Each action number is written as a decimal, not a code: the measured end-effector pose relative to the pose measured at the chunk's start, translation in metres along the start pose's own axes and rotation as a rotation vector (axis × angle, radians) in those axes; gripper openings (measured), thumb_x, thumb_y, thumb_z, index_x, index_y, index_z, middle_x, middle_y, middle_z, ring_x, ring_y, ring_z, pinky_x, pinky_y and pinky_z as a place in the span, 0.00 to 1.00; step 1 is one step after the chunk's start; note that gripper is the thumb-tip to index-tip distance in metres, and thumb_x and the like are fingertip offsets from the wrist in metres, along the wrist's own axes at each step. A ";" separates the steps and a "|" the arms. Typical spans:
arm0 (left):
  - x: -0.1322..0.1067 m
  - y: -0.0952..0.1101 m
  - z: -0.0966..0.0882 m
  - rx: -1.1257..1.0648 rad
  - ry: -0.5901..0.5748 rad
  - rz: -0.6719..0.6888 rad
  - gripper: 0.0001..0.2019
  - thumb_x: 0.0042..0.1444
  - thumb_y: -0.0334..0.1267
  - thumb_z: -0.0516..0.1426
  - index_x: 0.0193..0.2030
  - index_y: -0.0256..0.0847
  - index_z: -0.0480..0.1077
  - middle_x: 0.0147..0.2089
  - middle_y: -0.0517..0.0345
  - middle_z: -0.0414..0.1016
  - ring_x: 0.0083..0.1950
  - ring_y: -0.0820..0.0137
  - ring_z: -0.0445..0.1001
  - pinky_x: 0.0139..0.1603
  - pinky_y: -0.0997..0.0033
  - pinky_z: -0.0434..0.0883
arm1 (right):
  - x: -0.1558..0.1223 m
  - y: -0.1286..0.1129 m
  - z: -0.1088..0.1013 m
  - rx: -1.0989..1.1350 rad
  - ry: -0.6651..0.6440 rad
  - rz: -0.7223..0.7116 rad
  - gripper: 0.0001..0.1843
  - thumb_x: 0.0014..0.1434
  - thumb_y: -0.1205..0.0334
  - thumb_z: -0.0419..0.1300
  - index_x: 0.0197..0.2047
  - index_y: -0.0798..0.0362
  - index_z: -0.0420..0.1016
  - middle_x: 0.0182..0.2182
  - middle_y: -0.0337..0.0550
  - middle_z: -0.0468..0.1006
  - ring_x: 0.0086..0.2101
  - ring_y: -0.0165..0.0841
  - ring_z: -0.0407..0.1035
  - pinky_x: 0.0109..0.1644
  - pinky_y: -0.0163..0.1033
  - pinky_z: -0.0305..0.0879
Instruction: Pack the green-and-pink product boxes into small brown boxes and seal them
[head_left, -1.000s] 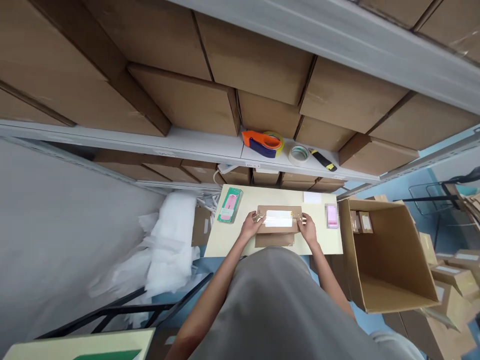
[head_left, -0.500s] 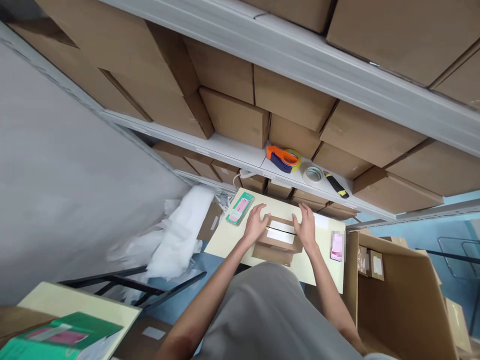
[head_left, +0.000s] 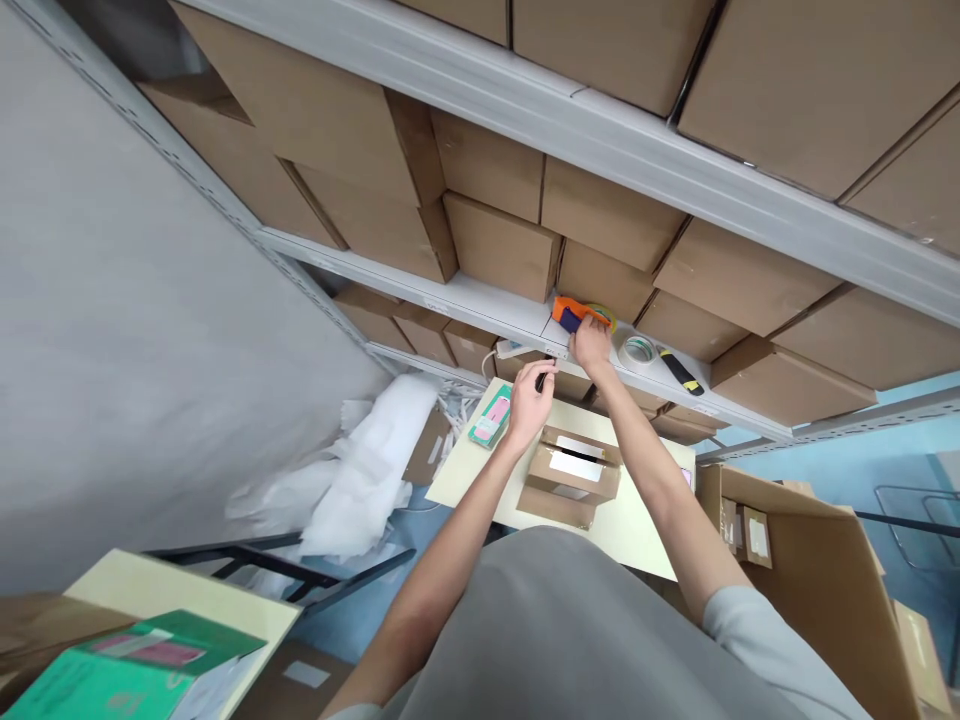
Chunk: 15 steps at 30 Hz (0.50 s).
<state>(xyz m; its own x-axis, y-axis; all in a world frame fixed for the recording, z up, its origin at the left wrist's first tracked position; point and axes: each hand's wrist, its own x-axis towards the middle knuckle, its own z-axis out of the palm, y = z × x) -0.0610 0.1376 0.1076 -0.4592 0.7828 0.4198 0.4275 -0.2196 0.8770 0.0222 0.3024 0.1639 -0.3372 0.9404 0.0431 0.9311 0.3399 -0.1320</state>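
My right hand reaches up to the grey shelf and closes on the orange and blue tape dispenser. My left hand hovers above the back of the pale table, fingers curled in a pinch round a small dark thing I cannot make out. Below both hands a small cardboard box with a white label stands on the table, its top flaps slightly apart. A green packet lies just left of my left hand.
A tape roll and a yellow-black knife lie on the shelf right of the dispenser. A large open carton stands at the right, white foam wrap at the left, and another table with a green packet near left.
Both hands have left the small box. The right one rose to the shelf and took the tape dispenser; the left lifted toward the table's back edge. The view tilted left.
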 end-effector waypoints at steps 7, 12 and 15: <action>-0.028 -0.003 -0.023 -0.054 -0.049 -0.089 0.05 0.71 0.36 0.60 0.46 0.45 0.78 0.52 0.50 0.87 0.58 0.59 0.84 0.68 0.53 0.78 | -0.053 0.024 0.017 0.470 0.072 -0.083 0.25 0.78 0.58 0.58 0.71 0.60 0.63 0.62 0.69 0.81 0.62 0.54 0.78 0.70 0.57 0.71; -0.079 0.013 -0.034 -0.174 -0.129 -0.188 0.13 0.72 0.50 0.64 0.48 0.43 0.79 0.47 0.51 0.85 0.49 0.63 0.85 0.56 0.61 0.84 | -0.188 0.034 0.049 1.170 0.037 -0.086 0.29 0.75 0.35 0.62 0.64 0.49 0.68 0.57 0.55 0.84 0.56 0.45 0.81 0.63 0.51 0.79; -0.109 0.021 -0.036 -0.210 -0.185 -0.217 0.13 0.71 0.50 0.66 0.50 0.43 0.80 0.46 0.52 0.85 0.47 0.64 0.85 0.54 0.62 0.84 | -0.245 0.032 0.059 1.319 -0.007 0.066 0.30 0.72 0.32 0.65 0.62 0.47 0.70 0.55 0.52 0.85 0.55 0.43 0.81 0.64 0.50 0.79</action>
<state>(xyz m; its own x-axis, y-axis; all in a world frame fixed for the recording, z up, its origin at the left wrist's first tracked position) -0.0296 0.0271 0.0890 -0.3650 0.9122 0.1861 0.1570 -0.1367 0.9781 0.1268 0.0827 0.0907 -0.3011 0.9536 -0.0047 0.1140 0.0311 -0.9930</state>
